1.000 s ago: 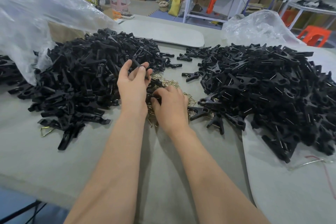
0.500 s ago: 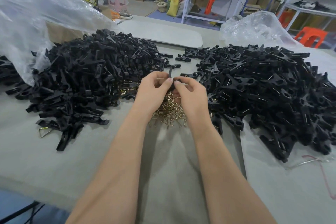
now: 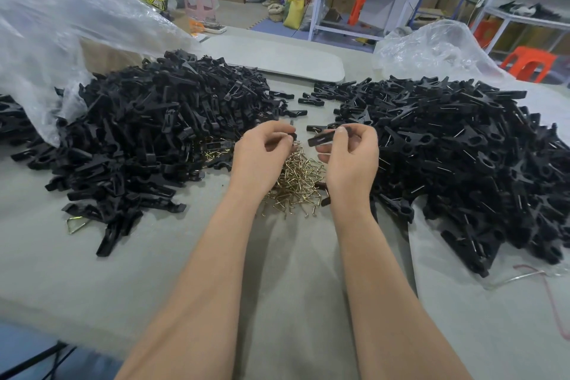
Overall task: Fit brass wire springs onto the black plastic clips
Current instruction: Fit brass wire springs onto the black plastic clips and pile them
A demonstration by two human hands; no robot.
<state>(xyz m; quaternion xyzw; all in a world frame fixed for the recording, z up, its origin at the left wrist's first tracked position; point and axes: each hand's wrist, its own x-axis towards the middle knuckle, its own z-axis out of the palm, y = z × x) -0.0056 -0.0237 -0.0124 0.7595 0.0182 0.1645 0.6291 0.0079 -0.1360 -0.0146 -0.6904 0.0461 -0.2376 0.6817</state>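
Note:
My right hand pinches a black plastic clip between thumb and fingers, its end pointing left. My left hand is curled round a small black clip piece at its fingertips. Both hands hover a little apart above a loose heap of brass wire springs on the grey table. A big pile of black clip halves lies to the left. Another pile of black clips, many showing wire, lies to the right.
A clear plastic bag rises at the far left and another behind the right pile. A grey board lies at the table's back. A stray brass spring sits by the left pile. Shelves, boxes and stools stand beyond.
My hands rose from the spring heap, met with a clip between them, and have now drawn apart, the right hand keeping the clip and the left a small black piece.

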